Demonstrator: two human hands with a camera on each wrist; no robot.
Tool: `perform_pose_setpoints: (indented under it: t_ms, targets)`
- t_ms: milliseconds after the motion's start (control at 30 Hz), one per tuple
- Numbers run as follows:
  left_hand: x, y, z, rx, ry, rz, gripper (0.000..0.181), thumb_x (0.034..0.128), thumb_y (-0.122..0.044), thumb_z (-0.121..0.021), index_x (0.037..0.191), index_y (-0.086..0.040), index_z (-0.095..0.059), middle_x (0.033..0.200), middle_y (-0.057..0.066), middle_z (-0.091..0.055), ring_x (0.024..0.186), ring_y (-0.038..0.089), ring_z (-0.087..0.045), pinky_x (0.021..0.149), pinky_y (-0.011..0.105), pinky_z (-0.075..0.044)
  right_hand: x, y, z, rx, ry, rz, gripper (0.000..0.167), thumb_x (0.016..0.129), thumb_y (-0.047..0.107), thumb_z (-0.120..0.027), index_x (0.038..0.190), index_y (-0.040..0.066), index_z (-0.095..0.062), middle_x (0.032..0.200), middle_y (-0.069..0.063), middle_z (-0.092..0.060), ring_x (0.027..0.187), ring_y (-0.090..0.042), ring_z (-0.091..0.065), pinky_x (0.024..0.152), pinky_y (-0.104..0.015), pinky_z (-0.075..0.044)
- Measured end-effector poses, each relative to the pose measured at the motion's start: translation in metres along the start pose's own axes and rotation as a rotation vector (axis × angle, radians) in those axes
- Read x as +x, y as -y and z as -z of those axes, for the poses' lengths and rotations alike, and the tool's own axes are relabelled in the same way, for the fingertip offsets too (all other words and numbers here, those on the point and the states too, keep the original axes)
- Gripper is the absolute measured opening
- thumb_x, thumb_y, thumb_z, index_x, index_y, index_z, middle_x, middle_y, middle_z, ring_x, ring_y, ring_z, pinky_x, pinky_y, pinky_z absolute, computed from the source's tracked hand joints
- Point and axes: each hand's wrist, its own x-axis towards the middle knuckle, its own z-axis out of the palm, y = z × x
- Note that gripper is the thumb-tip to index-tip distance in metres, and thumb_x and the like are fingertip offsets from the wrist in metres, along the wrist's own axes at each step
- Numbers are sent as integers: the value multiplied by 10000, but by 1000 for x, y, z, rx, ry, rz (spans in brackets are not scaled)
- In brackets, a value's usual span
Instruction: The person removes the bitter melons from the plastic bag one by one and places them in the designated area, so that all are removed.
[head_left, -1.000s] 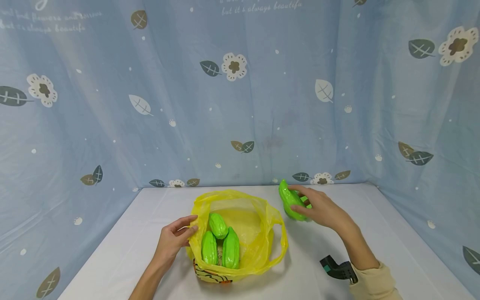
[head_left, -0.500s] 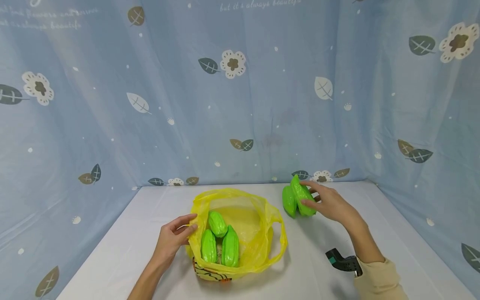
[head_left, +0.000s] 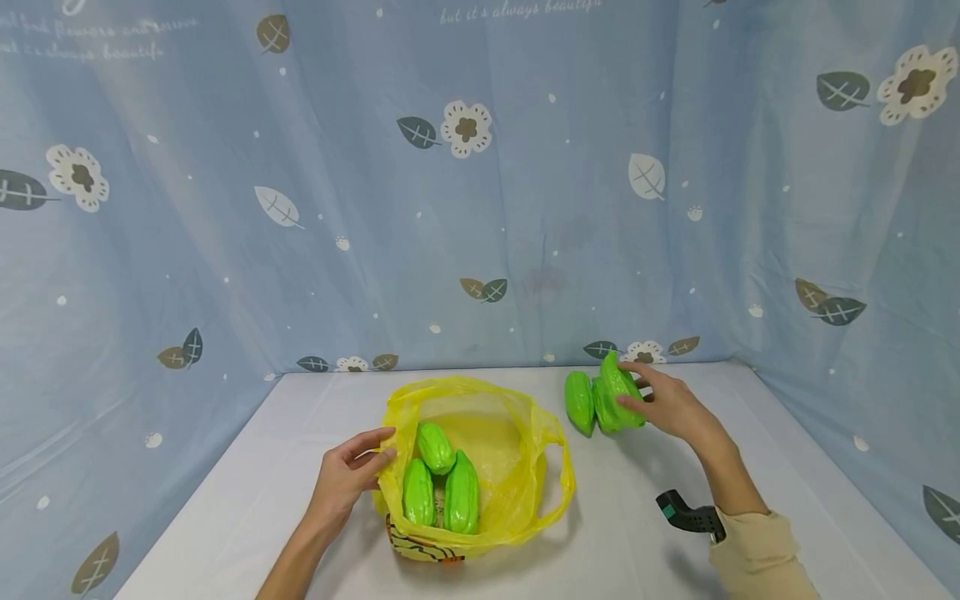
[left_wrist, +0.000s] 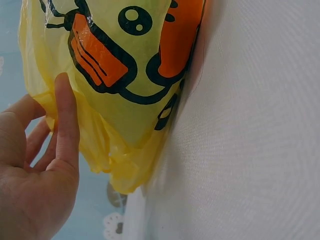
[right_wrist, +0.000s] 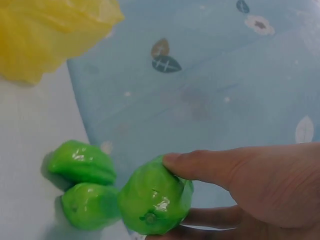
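On the blue cloth, high above the far edge of the tabletop, white script reads "but it's always beautiful". Up-left of the far left corner, another script repeats "always beautiful"; its upper line is blurred.

White table, faint weave visible up close. Directly on top: yellow bag, standing near the middle, mouth gaping upward, one handle loop sticking out rightward. Also two green gourds, lying side by side right of bag, close to far edge.
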Motion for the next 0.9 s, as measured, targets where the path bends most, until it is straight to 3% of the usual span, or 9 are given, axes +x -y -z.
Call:
perform_pose_setpoints:
  t_ms: [167, 433, 767, 900]
  targets:
    - [1, 2, 1, -2, 1, 3, 425, 875, -248, -747, 1269, -124, -648, 1200, 34, -680, 879, 92, -687, 645, 325, -594, 6, -13, -4, -1, -13, -18, 613, 959, 260, -640, 1471, 32, -391, 1286, -361, -552, 1075, -485, -626, 742, -481, -579]
    - [0, 0, 1, -6, 12, -4, 441, 887, -251, -736, 1291, -105, -635, 1293, 145, -628, 898, 76, -681, 641, 308, -589, 11, -32, -10, -31, -27, -39, 626, 965, 272, -625, 1477, 17, -370, 1278, -367, -552, 1106, -516, -591, 742, -490, -564]
    - [-1, 0, 1, 5, -3, 0, 425, 876, -253, -747, 1268, -123, -649, 1205, 43, -679, 878, 89, -689, 637, 324, -593, 14, -45, -19, -50, -44, -111, 633, 971, 289, -613, 1468, -15, -363, 1258, -387, -547, 1070, -522, -595, 735, -498, -559]
    - [-1, -1, 1, 0, 5, -1, 434, 879, -250, -743, 1277, -110, -642, 1236, 82, -666, 885, 87, -687, 638, 316, -590, 16, -50, -22, -52, -38, -120, 629, 972, 283, -612, 1462, -26, -367, 1253, -391, -547, 1075, -535, -587, 741, -515, -554]
